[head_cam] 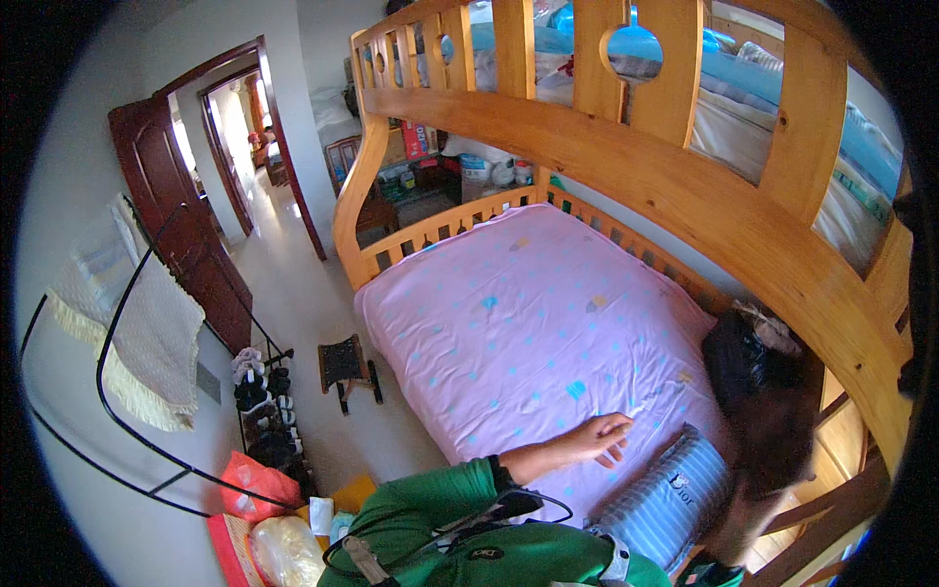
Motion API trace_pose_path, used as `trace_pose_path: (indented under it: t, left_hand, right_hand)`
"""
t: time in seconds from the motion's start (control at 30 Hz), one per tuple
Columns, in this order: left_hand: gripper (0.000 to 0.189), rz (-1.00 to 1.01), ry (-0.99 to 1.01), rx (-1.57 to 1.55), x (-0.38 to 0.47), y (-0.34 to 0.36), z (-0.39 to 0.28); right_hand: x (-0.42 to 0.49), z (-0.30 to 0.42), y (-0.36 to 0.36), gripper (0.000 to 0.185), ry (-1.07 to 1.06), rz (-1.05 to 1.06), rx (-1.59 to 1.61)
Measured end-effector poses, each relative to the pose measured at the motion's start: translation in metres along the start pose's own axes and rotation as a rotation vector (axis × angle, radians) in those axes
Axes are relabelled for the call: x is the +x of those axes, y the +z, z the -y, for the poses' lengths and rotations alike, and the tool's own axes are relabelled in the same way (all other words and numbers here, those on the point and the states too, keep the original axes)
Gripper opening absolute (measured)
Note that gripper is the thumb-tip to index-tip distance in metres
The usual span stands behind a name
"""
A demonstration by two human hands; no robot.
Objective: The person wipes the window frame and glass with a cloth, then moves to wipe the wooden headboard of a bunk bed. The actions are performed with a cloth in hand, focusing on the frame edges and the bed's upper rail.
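Note:
My left hand (605, 439) is over the pink patterned sheet (506, 323) of the lower bunk, fingers loosely bent and apart, holding nothing. At the lower right, my right hand (763, 499) is blurred and partly hidden by a dark brown cloth-like item (774, 436), which it appears to grip. Between my hands lies a blue striped pillow (664, 495) with lettering. Just beyond the dark item, a black plastic bag (737, 359) rests at the bed's right edge. The sheet is spread over the mattress, with light wrinkles near my left hand.
The wooden bunk bed's upper rail (623, 158) arches overhead. A small folding stool (345, 367) and a shoe rack (268, 411) stand left of the bed. Black metal tubing (110, 337) and a red bag (257, 484) are at the lower left. A brown door (180, 220) stands open.

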State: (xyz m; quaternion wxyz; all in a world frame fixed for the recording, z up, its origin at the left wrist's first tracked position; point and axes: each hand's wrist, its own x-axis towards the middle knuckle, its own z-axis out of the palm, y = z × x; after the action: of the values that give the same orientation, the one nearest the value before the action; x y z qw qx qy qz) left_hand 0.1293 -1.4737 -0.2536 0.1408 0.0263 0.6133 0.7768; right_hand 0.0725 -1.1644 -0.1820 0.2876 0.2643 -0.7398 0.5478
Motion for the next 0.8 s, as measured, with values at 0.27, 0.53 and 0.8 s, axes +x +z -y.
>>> trace_pose_path:
  t: [0.27,0.53,0.8]
  left_hand:
    - [0.041,-0.175,-0.006,-0.071,-0.041,-0.087,-0.008]
    - [0.032,-0.21,0.009,-0.039,-0.055,-0.101,-0.027]
    - [0.025,-0.168,0.505,0.297,0.011,-0.039,-0.118]
  right_hand:
    - [0.146,-0.003,-0.062,0.051,-0.588,-0.656,-0.967]
    - [0.194,0.057,0.009,0.042,-0.555,-0.579,-1.155]
    - [0.211,0.1,0.129,0.054,-0.775,0.026,-1.007]
